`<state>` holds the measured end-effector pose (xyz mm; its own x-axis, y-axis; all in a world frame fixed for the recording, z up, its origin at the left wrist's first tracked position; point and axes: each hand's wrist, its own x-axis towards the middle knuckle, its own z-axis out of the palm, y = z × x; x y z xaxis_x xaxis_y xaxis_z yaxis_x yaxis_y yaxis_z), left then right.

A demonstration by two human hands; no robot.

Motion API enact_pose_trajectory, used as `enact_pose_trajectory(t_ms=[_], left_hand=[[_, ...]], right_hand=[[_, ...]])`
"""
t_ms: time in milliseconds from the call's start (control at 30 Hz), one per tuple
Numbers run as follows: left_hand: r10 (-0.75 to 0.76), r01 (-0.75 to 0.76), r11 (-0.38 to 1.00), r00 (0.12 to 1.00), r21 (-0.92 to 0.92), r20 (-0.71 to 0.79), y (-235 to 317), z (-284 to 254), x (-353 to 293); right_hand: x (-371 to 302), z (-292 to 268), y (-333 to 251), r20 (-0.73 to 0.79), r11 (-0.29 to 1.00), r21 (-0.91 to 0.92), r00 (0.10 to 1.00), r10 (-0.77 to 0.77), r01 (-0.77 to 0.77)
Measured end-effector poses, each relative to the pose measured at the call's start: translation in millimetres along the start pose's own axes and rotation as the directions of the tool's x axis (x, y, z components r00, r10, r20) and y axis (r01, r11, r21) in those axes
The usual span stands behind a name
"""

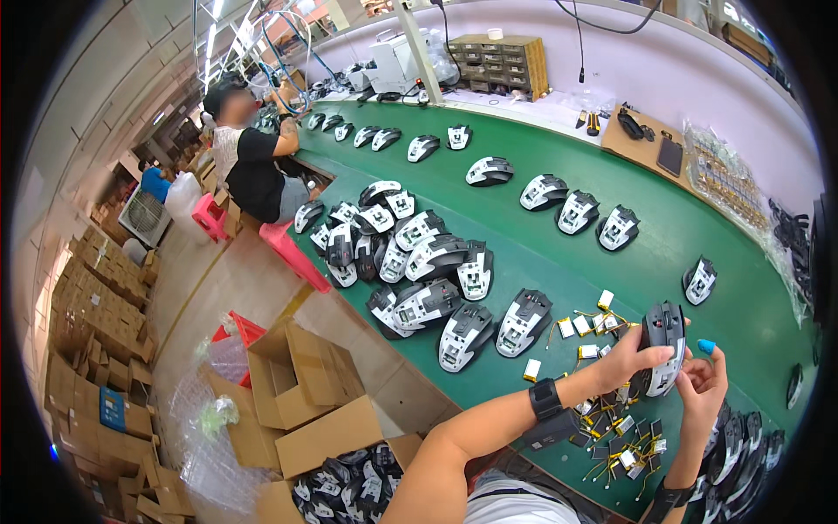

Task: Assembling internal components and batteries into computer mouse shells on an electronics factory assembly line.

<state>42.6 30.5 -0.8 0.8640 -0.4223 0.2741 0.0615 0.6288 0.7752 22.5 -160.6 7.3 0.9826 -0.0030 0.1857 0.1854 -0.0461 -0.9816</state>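
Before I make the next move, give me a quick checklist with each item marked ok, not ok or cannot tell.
1. Mouse held: ok. The left hand grips the black-and-silver mouse over the bench.
2. Right hand in position: ok. The right hand is at the mouse's right side; whether it bears any weight is unclear.
3. Blue fingertip cover on: ok, on a right-hand finger.
4. Small silver batteries lined up: not ok. They lie scattered around and below the hands.
5. Battery inside the held mouse: cannot tell from this angle.
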Motion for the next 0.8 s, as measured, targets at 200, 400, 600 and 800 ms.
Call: enact_pose_trajectory(t_ms=[200, 400, 600, 800], left_hand=[[-0.055, 0.052, 0.995, 0.998, 0.082, 0.035, -7, 1, -2], [-0.089, 0.086, 0.994, 0.995, 0.068, 0.040, -7, 4, -4], [-0.116, 0.110, 0.989, 0.991, 0.097, 0.067, -10, 5, -3], [-0.114, 0.095, 0.967, 0.991, 0.236, 0.071, -17, 1, -6]], right_hand=[[-10, -6, -5, 0.005, 0.984, -0.165, 0.998, -0.062, 0.062], [-11, -11, -6, -0.073, 0.981, -0.178, 0.993, -0.096, 0.082], [-9, -19, 2, -0.074, 0.984, -0.170, 0.995, -0.073, 0.059], [-8, -19, 5, -0.080, 0.998, 0.052, 0.996, 0.039, -0.034]])
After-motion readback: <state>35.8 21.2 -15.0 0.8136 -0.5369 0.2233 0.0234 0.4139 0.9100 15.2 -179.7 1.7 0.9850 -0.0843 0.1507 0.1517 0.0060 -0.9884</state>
